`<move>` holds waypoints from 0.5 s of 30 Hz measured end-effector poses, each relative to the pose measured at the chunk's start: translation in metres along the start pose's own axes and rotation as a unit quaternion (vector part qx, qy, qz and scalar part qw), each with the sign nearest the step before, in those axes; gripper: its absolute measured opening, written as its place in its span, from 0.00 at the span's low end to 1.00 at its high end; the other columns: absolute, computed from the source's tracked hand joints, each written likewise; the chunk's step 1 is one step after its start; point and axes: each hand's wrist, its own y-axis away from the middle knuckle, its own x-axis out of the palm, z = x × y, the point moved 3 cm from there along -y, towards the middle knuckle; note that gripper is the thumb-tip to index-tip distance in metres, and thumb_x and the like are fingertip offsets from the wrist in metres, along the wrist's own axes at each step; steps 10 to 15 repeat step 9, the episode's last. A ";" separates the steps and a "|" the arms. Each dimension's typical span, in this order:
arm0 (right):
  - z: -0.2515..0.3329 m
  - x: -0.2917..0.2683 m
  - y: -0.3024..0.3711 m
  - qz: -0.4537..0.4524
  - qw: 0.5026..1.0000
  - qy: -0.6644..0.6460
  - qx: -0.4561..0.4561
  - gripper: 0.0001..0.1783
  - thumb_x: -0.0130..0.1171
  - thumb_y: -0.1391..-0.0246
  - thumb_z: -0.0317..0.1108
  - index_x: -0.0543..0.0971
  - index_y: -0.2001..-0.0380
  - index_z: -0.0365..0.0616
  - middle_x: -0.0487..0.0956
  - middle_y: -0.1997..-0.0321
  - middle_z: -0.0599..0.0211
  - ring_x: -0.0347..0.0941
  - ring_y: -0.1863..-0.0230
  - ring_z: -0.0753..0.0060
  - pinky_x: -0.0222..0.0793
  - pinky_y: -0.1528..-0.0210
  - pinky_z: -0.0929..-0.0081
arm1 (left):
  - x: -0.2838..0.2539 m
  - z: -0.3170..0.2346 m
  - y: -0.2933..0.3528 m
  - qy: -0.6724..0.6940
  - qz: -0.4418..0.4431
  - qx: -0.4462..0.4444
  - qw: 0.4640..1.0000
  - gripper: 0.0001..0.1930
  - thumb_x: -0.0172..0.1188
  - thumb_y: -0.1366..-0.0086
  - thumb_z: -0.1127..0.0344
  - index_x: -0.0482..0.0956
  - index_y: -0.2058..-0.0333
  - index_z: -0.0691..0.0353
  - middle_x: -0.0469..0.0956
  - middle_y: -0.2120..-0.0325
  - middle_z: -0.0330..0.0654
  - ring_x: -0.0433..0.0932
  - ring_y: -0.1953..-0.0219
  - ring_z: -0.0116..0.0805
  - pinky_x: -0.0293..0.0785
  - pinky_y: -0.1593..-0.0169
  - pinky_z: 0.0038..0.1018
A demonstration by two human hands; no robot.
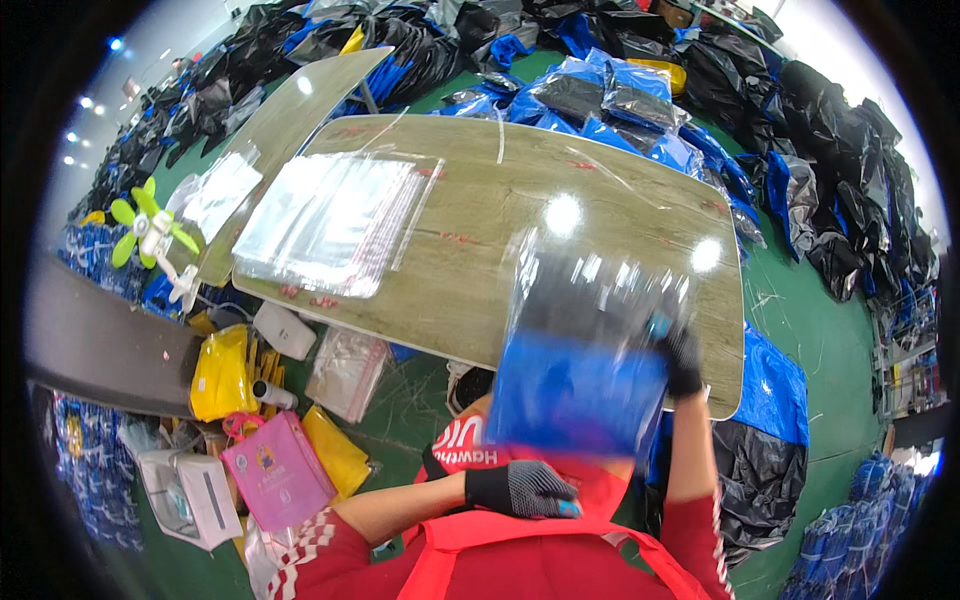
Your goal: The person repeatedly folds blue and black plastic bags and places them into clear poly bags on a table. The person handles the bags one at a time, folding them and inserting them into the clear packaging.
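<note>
My right hand [682,358], in a dark glove with a light-blue fingertip, grips the right edge of a clear bag [585,345] holding folded black and blue material. The bag is blurred by motion and tilts over the table's near edge, its blue part toward me. My left hand [520,490], in a black glove with pale dots, sits close to my red apron [600,485], just below the bag. Its fingers are together and curled, and the palm side is hidden. On the table [480,190], a stack of clear plastic bags [330,225] lies to the left.
Blue and black packed bundles [610,95] are piled beyond the table. A second table [300,100] with a green-bladed fan [150,228] stands left. Below lie a pink bag [278,470], yellow bags [222,375] and a white box [190,495]. A blue-black bundle [760,450] lies right.
</note>
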 end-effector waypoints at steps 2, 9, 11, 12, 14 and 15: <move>0.058 -0.005 -0.071 0.003 0.983 -0.182 -0.013 0.21 0.53 0.37 0.47 0.73 0.51 0.42 0.79 0.57 0.61 0.76 0.61 0.67 0.74 0.60 0.70 | 0.018 0.026 0.019 -0.047 -0.084 -0.076 0.993 0.17 0.56 0.34 0.49 0.83 0.64 0.57 0.82 0.65 0.44 0.80 0.61 0.43 0.75 0.57 0.33; 0.139 0.117 0.088 0.337 0.909 0.127 -0.212 0.12 0.57 0.42 0.34 0.79 0.57 0.40 0.81 0.58 0.62 0.77 0.56 0.69 0.72 0.50 0.70 | 0.039 0.096 0.053 -0.384 -0.111 -0.119 0.909 0.17 0.54 0.37 0.50 0.80 0.68 0.58 0.79 0.65 0.49 0.78 0.61 0.47 0.74 0.60 0.42; 0.139 0.117 0.088 0.337 0.909 0.127 -0.212 0.12 0.57 0.42 0.34 0.79 0.57 0.40 0.81 0.58 0.62 0.77 0.56 0.69 0.72 0.50 0.70 | 0.039 0.096 0.053 -0.384 -0.111 -0.119 0.909 0.17 0.54 0.37 0.50 0.80 0.68 0.58 0.79 0.65 0.49 0.78 0.61 0.47 0.74 0.60 0.42; 0.139 0.117 0.088 0.337 0.909 0.127 -0.212 0.12 0.57 0.42 0.34 0.79 0.57 0.40 0.81 0.58 0.62 0.77 0.56 0.69 0.72 0.50 0.70 | 0.039 0.096 0.053 -0.384 -0.111 -0.119 0.909 0.17 0.54 0.37 0.50 0.80 0.68 0.58 0.79 0.65 0.49 0.78 0.61 0.47 0.74 0.60 0.42; 0.139 0.117 0.088 0.337 0.909 0.127 -0.212 0.12 0.57 0.42 0.34 0.79 0.57 0.40 0.81 0.58 0.62 0.77 0.56 0.69 0.72 0.50 0.70 | 0.039 0.096 0.053 -0.384 -0.111 -0.119 0.909 0.17 0.54 0.37 0.50 0.80 0.68 0.58 0.79 0.65 0.49 0.78 0.61 0.47 0.74 0.60 0.42; 0.139 0.117 0.088 0.337 0.909 0.127 -0.212 0.12 0.57 0.42 0.34 0.79 0.57 0.40 0.81 0.58 0.62 0.77 0.56 0.69 0.72 0.50 0.70 | 0.039 0.096 0.053 -0.384 -0.111 -0.119 0.909 0.17 0.54 0.37 0.50 0.80 0.68 0.58 0.79 0.65 0.49 0.78 0.61 0.47 0.74 0.60 0.42</move>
